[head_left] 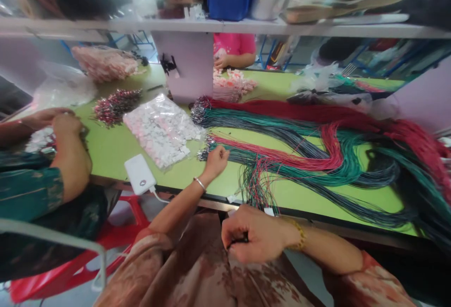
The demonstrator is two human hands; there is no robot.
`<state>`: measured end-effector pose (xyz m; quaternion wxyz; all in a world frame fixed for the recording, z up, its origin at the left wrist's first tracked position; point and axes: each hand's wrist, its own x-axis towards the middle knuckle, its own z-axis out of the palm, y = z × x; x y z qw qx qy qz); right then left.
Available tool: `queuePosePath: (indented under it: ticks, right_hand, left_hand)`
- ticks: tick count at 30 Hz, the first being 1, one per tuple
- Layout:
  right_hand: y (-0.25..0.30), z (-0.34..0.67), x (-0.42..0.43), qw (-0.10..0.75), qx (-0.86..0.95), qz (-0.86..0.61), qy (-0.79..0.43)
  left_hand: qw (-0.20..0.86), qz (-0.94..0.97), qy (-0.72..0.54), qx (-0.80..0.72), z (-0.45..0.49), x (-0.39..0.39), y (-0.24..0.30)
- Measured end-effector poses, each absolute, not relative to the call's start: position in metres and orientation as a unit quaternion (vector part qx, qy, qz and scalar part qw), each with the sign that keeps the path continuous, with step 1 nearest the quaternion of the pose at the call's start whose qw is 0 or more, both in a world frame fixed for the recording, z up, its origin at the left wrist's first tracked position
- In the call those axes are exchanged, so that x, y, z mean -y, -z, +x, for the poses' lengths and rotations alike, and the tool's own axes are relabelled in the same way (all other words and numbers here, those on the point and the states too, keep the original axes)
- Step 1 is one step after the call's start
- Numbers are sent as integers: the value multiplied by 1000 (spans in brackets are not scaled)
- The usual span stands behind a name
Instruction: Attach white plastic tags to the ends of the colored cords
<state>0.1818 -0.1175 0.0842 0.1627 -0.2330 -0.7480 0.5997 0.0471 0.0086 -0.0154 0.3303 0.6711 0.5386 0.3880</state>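
My left hand (215,162) is at the crimped ends of the nearer wire bundle, with its fingers curled in a pinch; what lies between them is too small to make out. Over my lap, in front of the table edge, my right hand (252,235) is also closed, and its fingertips hide whatever they hold. The nearer bundle has red wires (282,153), green wires (347,166) and dark wires (338,199). Between my hands, a tangle of thin wires (259,182) reaches the table edge, with a small white connector (268,211) beside it.
A clear bag of white connectors (160,130) and a white power bank (140,174) with a cable lie left. Behind them is a pile of red-and-dark parts (118,106). A co-worker's hands (65,123) work at far left; another person (234,48) sits opposite, below a shelf (225,26).
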Motion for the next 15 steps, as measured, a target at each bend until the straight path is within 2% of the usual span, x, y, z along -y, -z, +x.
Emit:
queuePosePath:
  ticks: [2, 5, 6, 8, 10, 12, 13, 15]
  right_hand:
    - [-99, 192, 105, 179, 795, -256, -520]
    - [-94, 221, 44, 253, 779, -511, -259]
    - [-87, 233, 20, 249, 748, -594, -161]
    - [-68, 254, -24, 182, 692, -698, -27]
    - [-50, 269, -53, 80, 686, -723, 2]
    - [-39, 272, -64, 15, 687, -727, -6]
    - [-38, 270, -64, 11, 681, -732, -2]
    - [-39, 257, -57, 56, 670, -740, 26]
  left_hand:
    - [297, 717, -385, -500, 49, -4, 12]
    - [198, 803, -355, -437, 52, 14, 1]
    - [157, 829, -333, -422, 54, 23, -3]
    - [80, 876, -267, -392, 56, 41, -9]
    - [24, 915, -193, -353, 59, 57, -14]
    - [-2, 943, -139, -303, 62, 70, -16]
    - [-4, 953, -117, -278, 64, 74, -16]
    - [-1, 968, -79, -238, 68, 79, -16]
